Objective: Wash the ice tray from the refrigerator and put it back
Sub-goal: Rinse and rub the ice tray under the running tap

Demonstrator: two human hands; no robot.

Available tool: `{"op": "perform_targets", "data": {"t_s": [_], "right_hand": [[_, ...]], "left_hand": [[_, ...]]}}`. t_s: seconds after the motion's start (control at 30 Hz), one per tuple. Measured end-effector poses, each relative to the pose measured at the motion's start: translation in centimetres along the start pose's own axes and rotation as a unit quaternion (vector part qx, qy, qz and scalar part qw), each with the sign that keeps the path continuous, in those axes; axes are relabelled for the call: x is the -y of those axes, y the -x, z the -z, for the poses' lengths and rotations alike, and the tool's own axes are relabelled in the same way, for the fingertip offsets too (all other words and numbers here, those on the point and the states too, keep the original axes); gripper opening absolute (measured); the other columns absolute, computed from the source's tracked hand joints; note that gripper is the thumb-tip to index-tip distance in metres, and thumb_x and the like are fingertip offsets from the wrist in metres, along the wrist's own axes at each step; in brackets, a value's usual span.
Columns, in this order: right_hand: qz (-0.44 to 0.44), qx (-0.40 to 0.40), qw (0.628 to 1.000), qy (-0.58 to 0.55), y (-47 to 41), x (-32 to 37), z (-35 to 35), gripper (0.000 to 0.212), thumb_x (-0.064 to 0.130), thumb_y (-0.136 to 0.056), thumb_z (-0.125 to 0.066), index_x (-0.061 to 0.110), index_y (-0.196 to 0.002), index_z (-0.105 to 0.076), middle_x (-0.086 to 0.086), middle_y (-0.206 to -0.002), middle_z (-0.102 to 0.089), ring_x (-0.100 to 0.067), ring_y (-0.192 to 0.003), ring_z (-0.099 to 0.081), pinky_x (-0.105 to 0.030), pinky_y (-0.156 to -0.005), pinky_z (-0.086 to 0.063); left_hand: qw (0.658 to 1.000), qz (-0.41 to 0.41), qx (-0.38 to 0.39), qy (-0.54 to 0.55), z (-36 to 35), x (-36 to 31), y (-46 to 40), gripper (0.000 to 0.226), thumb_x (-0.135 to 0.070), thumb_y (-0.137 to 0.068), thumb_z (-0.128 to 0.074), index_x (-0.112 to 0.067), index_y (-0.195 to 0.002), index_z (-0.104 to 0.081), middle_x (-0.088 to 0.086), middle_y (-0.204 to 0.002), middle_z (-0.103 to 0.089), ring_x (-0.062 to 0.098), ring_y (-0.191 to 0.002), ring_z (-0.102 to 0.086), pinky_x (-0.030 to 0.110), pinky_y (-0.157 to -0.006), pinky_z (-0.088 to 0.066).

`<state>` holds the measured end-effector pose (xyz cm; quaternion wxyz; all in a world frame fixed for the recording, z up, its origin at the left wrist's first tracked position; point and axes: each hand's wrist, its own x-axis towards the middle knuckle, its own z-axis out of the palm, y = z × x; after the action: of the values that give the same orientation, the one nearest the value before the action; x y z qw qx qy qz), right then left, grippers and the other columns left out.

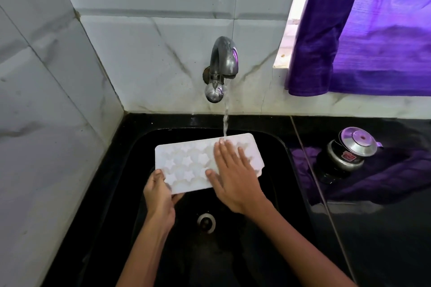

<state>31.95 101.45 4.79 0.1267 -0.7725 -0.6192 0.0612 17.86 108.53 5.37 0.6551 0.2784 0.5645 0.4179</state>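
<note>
A white ice tray [186, 161] with star-shaped cups is held over the black sink [277, 147]. My left hand [159, 196] grips its near left corner, thumb on top and fingers underneath. My right hand [233, 175] lies flat on the tray's right half with straight, spread fingers. Water runs from the metal tap [222, 63] on the wall and lands on the tray's far edge, right at my right fingertips.
The sink drain [206, 221] lies below the tray. On the black counter to the right stands a small metal pressure cooker [349, 149]. A purple curtain [373, 30] hangs at the upper right. Tiled walls close in the left and back.
</note>
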Motion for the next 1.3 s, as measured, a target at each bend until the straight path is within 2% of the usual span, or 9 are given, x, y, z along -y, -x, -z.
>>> {"op": "perform_targets", "data": {"t_s": [0.1, 0.2, 0.3, 0.4, 0.57, 0.8, 1.07, 1.17, 1.3], "right_hand": [[0.045, 0.01, 0.999, -0.003, 1.0, -0.3, 0.1, 0.063, 0.048, -0.098, -0.009, 0.015, -0.15, 0.003, -0.002, -0.159, 0.007, -0.01, -0.144, 0.017, -0.027, -0.114, 0.017], [-0.05, -0.011, 0.999, 0.007, 0.4, -1.8, 0.4, 0.075, 0.058, -0.091, 0.002, 0.012, -0.149, 0.007, -0.004, -0.158, 0.012, -0.013, -0.144, 0.019, -0.027, -0.113, 0.016], [-0.11, -0.003, 0.994, 0.023, -0.9, -2.3, 1.0, 0.09, 0.066, -0.082, 0.009, 0.005, -0.148, 0.01, -0.012, -0.158, 0.014, -0.018, -0.144, 0.019, -0.028, -0.113, 0.017], [-0.049, 0.011, 0.998, 0.024, -1.1, -1.2, 1.0, 0.081, 0.06, -0.088, 0.002, 0.005, -0.148, 0.01, -0.012, -0.157, 0.016, -0.02, -0.144, 0.021, -0.029, -0.114, 0.018], [0.068, 0.047, 0.997, -0.007, 0.8, -0.8, 0.4, 0.068, 0.053, -0.096, -0.008, 0.013, -0.149, 0.01, 0.0, -0.154, 0.019, -0.009, -0.142, 0.023, -0.027, -0.117, 0.013], [-0.078, 0.0, 0.997, 0.016, -1.3, -3.6, 1.5, 0.082, 0.061, -0.085, 0.007, 0.01, -0.149, 0.007, -0.007, -0.158, 0.013, -0.012, -0.143, 0.018, -0.026, -0.114, 0.015], [0.059, 0.031, 0.998, -0.015, 0.1, -0.6, 0.3, 0.065, 0.048, -0.098, -0.01, 0.013, -0.149, 0.008, -0.001, -0.156, 0.015, -0.01, -0.144, 0.019, -0.024, -0.114, 0.017], [0.026, 0.023, 0.999, -0.022, 0.8, -1.6, 0.3, 0.064, 0.05, -0.097, -0.01, 0.015, -0.149, 0.007, 0.001, -0.155, 0.015, -0.008, -0.144, 0.018, -0.025, -0.117, 0.013], [-0.041, 0.016, 0.999, 0.0, -1.0, -2.1, 0.5, 0.072, 0.053, -0.092, -0.004, 0.011, -0.149, 0.008, -0.005, -0.157, 0.016, -0.014, -0.143, 0.02, -0.025, -0.114, 0.016]], "left_hand": [[1.0, -0.005, -0.014, -0.003, 0.5, -1.0, -1.0, 0.023, -0.021, -0.102, -0.037, -0.015, -0.115, -0.055, 0.008, -0.107, -0.063, 0.025, -0.095, -0.062, 0.039, -0.072, -0.051], [1.0, 0.0, -0.021, -0.003, 0.7, -1.3, -1.4, 0.027, -0.02, -0.101, -0.038, -0.013, -0.123, -0.052, 0.011, -0.114, -0.061, 0.029, -0.103, -0.06, 0.042, -0.076, -0.05], [1.0, 0.005, -0.002, -0.006, 0.2, -0.9, -1.1, 0.02, -0.02, -0.102, -0.036, -0.015, -0.111, -0.053, 0.01, -0.108, -0.062, 0.027, -0.098, -0.061, 0.037, -0.067, -0.051], [1.0, 0.01, 0.025, -0.011, -0.3, -0.4, -0.7, 0.023, -0.023, -0.102, -0.035, -0.014, -0.107, -0.056, 0.007, -0.099, -0.066, 0.022, -0.085, -0.065, 0.033, -0.058, -0.055], [1.0, -0.002, 0.015, -0.009, -0.3, -0.6, -0.9, 0.025, -0.022, -0.102, -0.037, -0.012, -0.115, -0.056, 0.005, -0.097, -0.066, 0.021, -0.085, -0.064, 0.035, -0.061, -0.051], [0.999, 0.014, 0.035, -0.013, -0.9, -0.6, -1.2, 0.025, -0.023, -0.102, -0.036, -0.014, -0.114, -0.056, 0.004, -0.097, -0.066, 0.02, -0.084, -0.064, 0.035, -0.061, -0.057], [1.0, 0.012, 0.028, 0.005, -2.2, -0.4, -1.5, 0.024, -0.024, -0.103, -0.035, -0.016, -0.105, -0.057, 0.002, -0.091, -0.066, 0.018, -0.079, -0.065, 0.032, -0.055, -0.055], [1.0, 0.02, 0.013, 0.015, -1.7, -0.4, -1.7, 0.02, -0.022, -0.103, -0.035, -0.017, -0.106, -0.054, 0.003, -0.091, -0.064, 0.018, -0.079, -0.063, 0.035, -0.06, -0.051], [0.998, 0.033, 0.054, -0.008, -2.5, 0.6, -1.3, 0.024, -0.024, -0.103, -0.035, -0.017, -0.102, -0.058, 0.003, -0.09, -0.068, 0.017, -0.076, -0.066, 0.031, -0.054, -0.057]]}}
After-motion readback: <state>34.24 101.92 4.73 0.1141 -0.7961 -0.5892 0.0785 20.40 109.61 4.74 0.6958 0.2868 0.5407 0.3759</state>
